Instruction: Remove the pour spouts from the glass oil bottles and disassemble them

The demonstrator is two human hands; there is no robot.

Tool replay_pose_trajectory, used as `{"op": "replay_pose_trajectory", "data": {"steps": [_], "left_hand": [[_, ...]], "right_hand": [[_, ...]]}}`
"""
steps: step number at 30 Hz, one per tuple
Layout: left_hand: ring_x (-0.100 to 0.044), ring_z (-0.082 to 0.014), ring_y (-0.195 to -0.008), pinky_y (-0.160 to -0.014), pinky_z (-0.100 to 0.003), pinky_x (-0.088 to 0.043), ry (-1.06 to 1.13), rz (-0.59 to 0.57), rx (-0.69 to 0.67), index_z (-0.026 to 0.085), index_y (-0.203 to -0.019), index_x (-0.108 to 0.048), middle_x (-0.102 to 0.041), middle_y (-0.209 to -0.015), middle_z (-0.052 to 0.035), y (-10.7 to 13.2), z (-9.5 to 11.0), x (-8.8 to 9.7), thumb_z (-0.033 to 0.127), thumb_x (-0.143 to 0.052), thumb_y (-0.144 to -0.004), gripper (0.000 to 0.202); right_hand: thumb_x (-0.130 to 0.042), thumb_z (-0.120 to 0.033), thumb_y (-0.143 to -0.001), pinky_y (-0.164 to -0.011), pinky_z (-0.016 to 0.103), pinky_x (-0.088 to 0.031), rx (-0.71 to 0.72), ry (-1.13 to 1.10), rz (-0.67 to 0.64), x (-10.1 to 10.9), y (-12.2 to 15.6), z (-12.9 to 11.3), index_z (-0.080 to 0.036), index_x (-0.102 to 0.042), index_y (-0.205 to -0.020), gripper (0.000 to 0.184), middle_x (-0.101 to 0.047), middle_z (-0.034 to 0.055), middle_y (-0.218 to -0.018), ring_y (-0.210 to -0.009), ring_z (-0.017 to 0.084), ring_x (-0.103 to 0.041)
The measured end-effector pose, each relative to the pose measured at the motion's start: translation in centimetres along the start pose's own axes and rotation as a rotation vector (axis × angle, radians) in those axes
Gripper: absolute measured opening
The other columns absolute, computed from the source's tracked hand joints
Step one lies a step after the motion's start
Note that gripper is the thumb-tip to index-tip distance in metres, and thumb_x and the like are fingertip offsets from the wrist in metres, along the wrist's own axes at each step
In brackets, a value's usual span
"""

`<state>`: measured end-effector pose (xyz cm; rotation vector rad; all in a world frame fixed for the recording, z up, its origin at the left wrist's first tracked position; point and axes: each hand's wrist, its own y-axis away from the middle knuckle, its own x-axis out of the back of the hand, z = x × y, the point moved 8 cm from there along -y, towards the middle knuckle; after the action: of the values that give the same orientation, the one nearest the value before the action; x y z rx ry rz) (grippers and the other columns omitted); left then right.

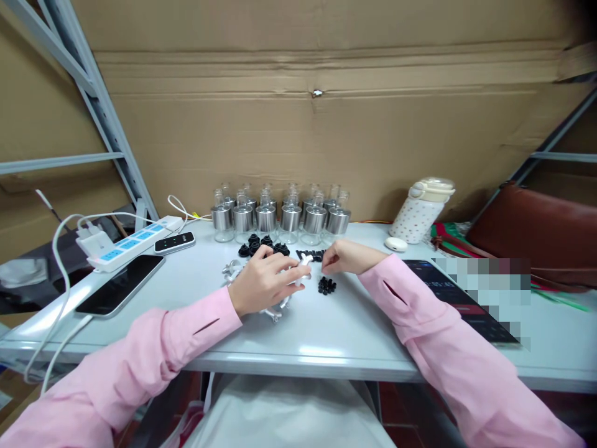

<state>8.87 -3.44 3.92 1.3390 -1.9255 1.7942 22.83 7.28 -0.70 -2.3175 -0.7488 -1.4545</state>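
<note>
My left hand (263, 281) is closed around a small white plastic piece (303, 269) above a heap of similar white parts (275, 308) on the grey table (326, 330). My right hand (347, 256) is curled in a pinch beside it, over a cluster of small black parts (326, 285); what its fingertips hold is too small to name. A row of black tubes (311, 254) and several black caps (261, 244) lie just behind the hands. Several small glass bottles with silver collars (280, 214) stand in rows further back.
A power strip (125, 242) with charger and white cables sits at the left, beside a phone (120, 285) and a small black device (175, 242). A spotted flask (422, 211), white case (395, 244), dark tablet (466, 302) and brown bag (536, 233) are at the right. Cardboard stands behind.
</note>
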Motion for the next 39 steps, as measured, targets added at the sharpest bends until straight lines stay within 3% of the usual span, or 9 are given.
{"op": "replay_pose_trajectory", "data": {"steps": [5, 12, 16, 20, 22, 26, 30, 34, 39], "left_hand": [[-0.06, -0.012, -0.077, -0.074, -0.03, -0.033, 0.014, 0.003, 0.015, 0.019, -0.102, -0.054, -0.067, -0.091, -0.0015, 0.0, -0.3, 0.0, 0.03, -0.049, -0.088, 0.018], [-0.06, -0.0126, -0.079, -0.075, -0.03, -0.033, 0.053, -0.022, 0.031, 0.019, -0.103, -0.054, -0.067, -0.094, -0.003, 0.1, -0.6, -0.2, 0.031, -0.047, -0.089, 0.02], [-0.061, -0.0128, -0.08, -0.076, -0.031, -0.033, 0.068, -0.024, 0.048, 0.019, -0.103, -0.054, -0.067, -0.094, -0.0029, 0.2, -0.8, -0.4, 0.031, -0.048, -0.088, 0.021], [-0.061, -0.0124, -0.08, -0.076, -0.031, -0.033, 0.085, -0.012, 0.07, 0.019, -0.103, -0.054, -0.068, -0.093, -0.0025, 0.2, -0.9, -0.4, 0.03, -0.049, -0.088, 0.019], [-0.062, -0.0123, -0.081, -0.077, -0.03, -0.032, 0.089, -0.017, 0.088, 0.019, -0.102, -0.054, -0.068, -0.093, -0.0025, 0.2, -1.0, -0.4, 0.03, -0.049, -0.088, 0.019], [-0.062, -0.0127, -0.085, -0.078, -0.03, -0.032, 0.103, -0.006, 0.113, 0.018, -0.102, -0.053, -0.068, -0.096, -0.0034, 0.1, -1.2, -0.2, 0.028, -0.05, -0.087, 0.018], [-0.062, -0.013, -0.086, -0.079, -0.031, -0.032, 0.105, 0.01, 0.099, 0.018, -0.102, -0.052, -0.068, -0.096, -0.0032, 0.2, -1.0, 0.0, 0.027, -0.051, -0.086, 0.018], [-0.062, -0.0131, -0.086, -0.078, -0.031, -0.032, 0.106, -0.001, 0.11, 0.019, -0.102, -0.052, -0.067, -0.096, -0.0035, 0.2, -1.0, -0.2, 0.028, -0.05, -0.087, 0.018], [-0.061, -0.0134, -0.084, -0.079, -0.031, -0.033, 0.106, -0.012, 0.115, 0.019, -0.102, -0.054, -0.067, -0.096, -0.004, 0.2, -1.1, -0.3, 0.029, -0.048, -0.088, 0.018]], "right_hand": [[-0.067, -0.025, -0.062, -0.054, 0.022, -0.041, -0.033, -0.003, -0.047, -1.4, -0.6, 0.4, -0.016, -0.071, -0.065, 0.012, -0.067, 0.0024, -0.059, -0.055, 0.012, -0.056], [-0.056, -0.02, -0.07, -0.055, 0.023, -0.041, 0.003, 0.067, 0.051, -0.3, -0.6, -0.4, -0.014, -0.07, -0.07, 0.015, -0.066, 0.0034, -0.06, -0.054, 0.012, -0.054], [-0.064, -0.022, -0.064, -0.057, 0.023, -0.042, 0.033, 0.013, 0.015, -0.6, -0.6, -0.3, -0.015, -0.07, -0.078, 0.017, -0.065, 0.0018, -0.062, -0.056, 0.012, -0.055], [-0.064, -0.02, -0.062, -0.058, 0.024, -0.043, -0.02, -0.01, -0.015, -1.1, -0.8, 0.2, -0.014, -0.069, -0.07, 0.011, -0.064, 0.0025, -0.061, -0.057, 0.012, -0.056], [-0.064, -0.024, -0.064, -0.059, 0.025, -0.044, -0.025, -0.08, 0.04, -0.5, -0.7, -0.1, -0.014, -0.067, -0.069, 0.012, -0.065, 0.0031, -0.062, -0.058, 0.012, -0.056], [-0.063, -0.037, -0.067, -0.058, 0.026, -0.045, 0.033, -0.467, 0.113, 1.2, 0.2, -2.2, -0.014, -0.062, -0.076, 0.025, -0.066, 0.0038, -0.067, -0.06, 0.012, -0.057], [-0.067, -0.038, -0.065, -0.055, 0.024, -0.042, 0.11, -0.722, 0.198, 2.7, 1.2, -4.3, -0.013, -0.063, -0.081, 0.03, -0.065, 0.0025, -0.07, -0.056, 0.008, -0.053], [-0.07, -0.037, -0.063, -0.051, 0.023, -0.039, 0.104, -0.838, 0.216, 2.7, 1.4, -4.7, -0.015, -0.062, -0.082, 0.03, -0.063, 0.0004, -0.066, -0.052, 0.006, -0.049], [-0.072, -0.038, -0.06, -0.05, 0.023, -0.037, 0.078, -0.821, 0.227, 2.3, 1.1, -4.7, -0.014, -0.066, -0.08, 0.032, -0.057, -0.002, -0.059, -0.053, 0.006, -0.045]]}}
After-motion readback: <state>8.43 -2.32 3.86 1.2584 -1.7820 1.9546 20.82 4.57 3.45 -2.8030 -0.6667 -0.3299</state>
